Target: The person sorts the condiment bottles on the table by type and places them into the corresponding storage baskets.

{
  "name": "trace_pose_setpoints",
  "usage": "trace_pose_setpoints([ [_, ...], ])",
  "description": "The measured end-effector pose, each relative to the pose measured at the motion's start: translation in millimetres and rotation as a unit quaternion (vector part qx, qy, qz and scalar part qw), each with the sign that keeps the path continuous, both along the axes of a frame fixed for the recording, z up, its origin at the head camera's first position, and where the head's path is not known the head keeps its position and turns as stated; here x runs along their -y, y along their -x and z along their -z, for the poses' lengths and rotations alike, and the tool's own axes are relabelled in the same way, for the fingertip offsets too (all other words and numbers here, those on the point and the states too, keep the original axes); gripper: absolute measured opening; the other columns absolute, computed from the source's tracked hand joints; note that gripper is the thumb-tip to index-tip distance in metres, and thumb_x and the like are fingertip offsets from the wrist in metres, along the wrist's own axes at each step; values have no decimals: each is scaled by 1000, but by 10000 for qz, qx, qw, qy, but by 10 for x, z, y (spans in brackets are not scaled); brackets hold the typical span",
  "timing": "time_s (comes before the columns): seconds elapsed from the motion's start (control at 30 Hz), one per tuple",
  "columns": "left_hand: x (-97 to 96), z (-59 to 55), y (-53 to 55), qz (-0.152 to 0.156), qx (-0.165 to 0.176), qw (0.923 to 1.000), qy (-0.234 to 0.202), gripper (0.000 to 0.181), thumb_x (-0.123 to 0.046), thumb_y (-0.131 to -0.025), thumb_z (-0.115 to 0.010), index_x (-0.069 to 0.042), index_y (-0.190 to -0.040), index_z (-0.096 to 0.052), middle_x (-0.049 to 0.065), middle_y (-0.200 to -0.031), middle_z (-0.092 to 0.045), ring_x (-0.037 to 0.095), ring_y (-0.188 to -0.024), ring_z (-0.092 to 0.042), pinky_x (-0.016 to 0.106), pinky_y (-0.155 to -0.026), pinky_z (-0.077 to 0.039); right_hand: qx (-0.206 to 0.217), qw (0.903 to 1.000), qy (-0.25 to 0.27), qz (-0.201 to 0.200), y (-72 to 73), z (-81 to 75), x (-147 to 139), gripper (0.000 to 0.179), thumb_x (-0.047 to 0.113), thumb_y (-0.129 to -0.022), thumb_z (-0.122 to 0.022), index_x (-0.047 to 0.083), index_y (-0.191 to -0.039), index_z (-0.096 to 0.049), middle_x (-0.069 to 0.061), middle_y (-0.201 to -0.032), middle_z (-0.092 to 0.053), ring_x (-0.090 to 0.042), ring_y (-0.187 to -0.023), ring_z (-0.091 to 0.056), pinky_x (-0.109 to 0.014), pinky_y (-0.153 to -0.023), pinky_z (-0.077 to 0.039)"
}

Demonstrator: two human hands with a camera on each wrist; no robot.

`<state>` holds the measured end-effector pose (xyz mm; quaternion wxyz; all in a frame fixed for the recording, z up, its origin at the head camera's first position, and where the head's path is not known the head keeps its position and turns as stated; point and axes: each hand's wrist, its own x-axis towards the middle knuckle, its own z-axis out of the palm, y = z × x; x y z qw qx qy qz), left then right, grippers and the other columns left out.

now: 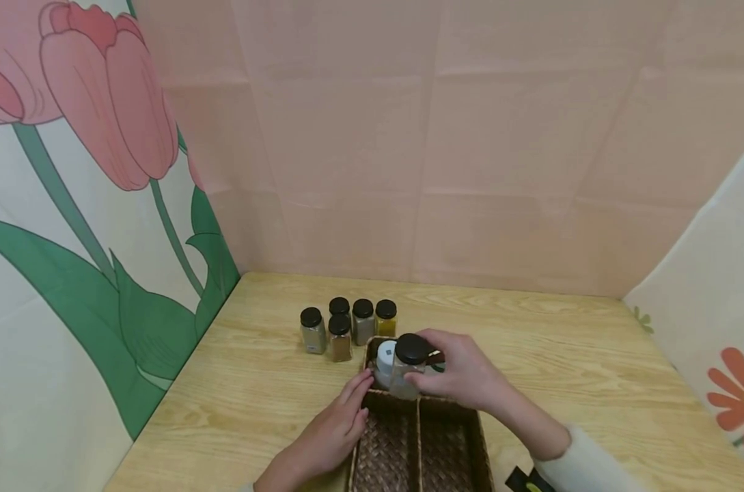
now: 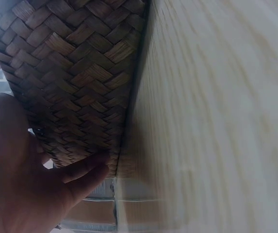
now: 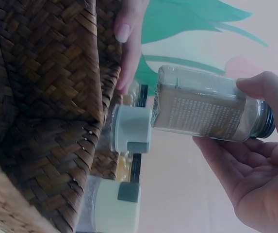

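Note:
My right hand point(image 1: 464, 369) grips a glass spice jar point(image 3: 199, 107) with a black lid, thumb on one side and fingers on the other. It holds the jar over the far compartment of a dark woven basket point(image 1: 418, 437). White printed text shows on the jar's side in the right wrist view. Inside that compartment stand a white-capped jar point(image 1: 385, 359) and a second pale-capped jar point(image 3: 114, 206), largely hidden by my hand in the head view. My left hand point(image 1: 337, 427) rests against the basket's left wall, fingers extended along the weave point(image 2: 75, 82).
Several black-lidded spice jars point(image 1: 339, 328) stand grouped on the wooden table point(image 1: 242, 383) beyond the basket's far left corner. A black object with a yellow-green patch point(image 1: 528, 480) lies by my right sleeve. Printed cloth point(image 1: 421, 137) hangs around the table.

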<state>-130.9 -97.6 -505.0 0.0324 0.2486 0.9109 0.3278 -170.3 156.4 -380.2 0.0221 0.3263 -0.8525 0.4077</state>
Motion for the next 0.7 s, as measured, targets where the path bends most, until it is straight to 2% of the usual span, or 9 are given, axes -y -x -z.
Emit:
trace_pose_setpoints([
  [0.3, 2, 9, 7, 11, 27, 10000, -23, 51, -23, -111, -36, -13, -160, -29, -2, -168, -19, 24, -149, -32, 46, -116, -37, -204, 9995, -232, -71, -40, 54, 82, 35, 18, -81, -84, 11, -112, -70, 5, -101, -74, -9, -89, -71, -30, -78, -60],
  [0.47, 3, 0, 4, 22, 10, 10000, -24, 50, -23, -111, -36, -12, -160, -30, -2, -168, -19, 24, -149, -32, 46, -116, -37, -163, 9992, -333, -121, -55, 71, 101, 34, 20, -81, -84, 12, -110, -70, 6, -99, -74, -10, -89, -72, -30, -76, -60],
  [0.6, 4, -11, 0, 28, -40, 10000, -40, 50, -22, -111, -36, -12, -159, -30, -1, -168, -20, 24, -149, -33, 46, -116, -38, -19, 9987, -483, -139, -64, 88, 113, 36, 24, -81, -85, 13, -111, -69, 7, -99, -73, -11, -89, -72, -26, -72, -58],
  [0.7, 1, -18, -3, 26, -33, 10000, -47, 50, -22, -111, -36, -12, -159, -30, -1, -168, -20, 25, -149, -33, 46, -116, -38, 128, 9984, -524, -176, -70, 108, 128, 39, 26, -82, -85, 11, -113, -68, 6, -100, -73, -11, -89, -72, -27, -70, -59],
])
